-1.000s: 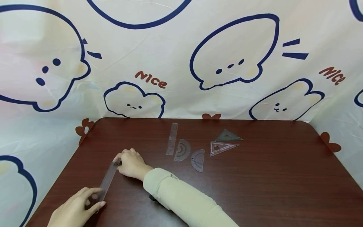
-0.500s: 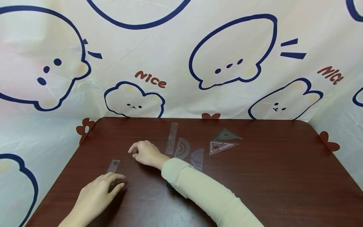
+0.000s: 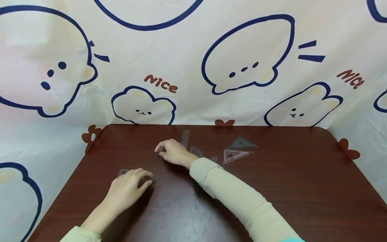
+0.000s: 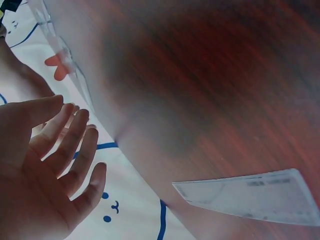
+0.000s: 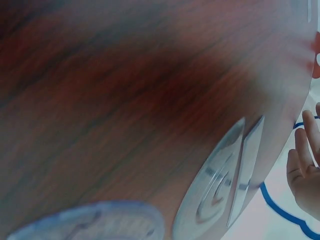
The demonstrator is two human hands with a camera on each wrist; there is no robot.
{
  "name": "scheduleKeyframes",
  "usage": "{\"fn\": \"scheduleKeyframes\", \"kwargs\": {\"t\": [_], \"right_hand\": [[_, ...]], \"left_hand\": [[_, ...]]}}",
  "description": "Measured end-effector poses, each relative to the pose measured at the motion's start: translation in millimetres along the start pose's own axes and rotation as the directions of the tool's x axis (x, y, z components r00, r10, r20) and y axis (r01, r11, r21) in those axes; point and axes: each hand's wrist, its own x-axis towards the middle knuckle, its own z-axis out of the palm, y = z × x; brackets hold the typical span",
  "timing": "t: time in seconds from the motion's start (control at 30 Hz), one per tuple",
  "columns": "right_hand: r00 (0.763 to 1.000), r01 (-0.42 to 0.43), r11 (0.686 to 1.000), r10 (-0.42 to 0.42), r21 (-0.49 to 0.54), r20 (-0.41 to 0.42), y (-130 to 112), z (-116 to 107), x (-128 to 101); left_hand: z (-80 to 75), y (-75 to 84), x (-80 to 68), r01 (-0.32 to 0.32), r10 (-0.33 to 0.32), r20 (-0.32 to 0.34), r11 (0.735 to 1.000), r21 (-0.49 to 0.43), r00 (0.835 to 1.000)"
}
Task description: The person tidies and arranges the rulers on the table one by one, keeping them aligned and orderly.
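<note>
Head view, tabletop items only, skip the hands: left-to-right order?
Near clear plastic ruler, far clear plastic ruler, far clear half-round protractor, near clear half-round protractor, then sharing one stretch: clear triangular set square with grey-green triangular set square.

My reddish-brown bench (image 3: 296, 185), before me.
On it lie two clear rulers (image 3: 185, 137), two protractors (image 5: 212, 182), a grey-green set square (image 3: 242, 145) and a clear set square (image 3: 226, 156).
</note>
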Motion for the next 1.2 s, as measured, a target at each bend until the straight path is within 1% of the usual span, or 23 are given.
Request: {"fn": "scheduleKeyframes", "kwargs": {"t": [0.2,0.3,0.47,0.63,0.9,1.07,1.2], "right_hand": [[1.0,-0.002,0.999,0.002,-0.04,-0.007,15,-13,-6],[1.0,-0.009,0.999,0.008,-0.042,-0.017,23,-19,-8],[0.999,-0.015,1.0,0.014,-0.008,-0.039,37,-30,-9],[0.998,-0.025,0.999,0.024,-0.021,-0.064,49,-40,-10],[0.992,-0.084,0.996,0.083,0.0,-0.091,67,-50,-13],[0.986,-0.138,0.99,0.136,-0.01,-0.094,78,-52,-14],[0.982,-0.167,0.985,0.162,-0.043,-0.101,84,-57,-11]], "left_hand": [[4.5,2.3,12.3,-0.03,0.03,-0.01,0.999,-0.013,1.0],[7.4,3.8,17.6,-0.035,0.034,-0.002,0.999,-0.035,0.999],[11.5,9.1,26.5,-0.005,0.006,0.023,0.998,-0.065,1.0],[16.4,14.9,35.8,0.005,-0.004,0.021,0.997,-0.079,1.0],[25.4,25.6,53.7,0.034,-0.024,0.065,0.988,-0.152,0.998],[31.1,30.2,63.9,0.044,-0.033,0.073,0.987,-0.156,0.997],[33.9,35.2,74.5,0.077,-0.065,0.076,0.985,-0.157,0.995]]}}
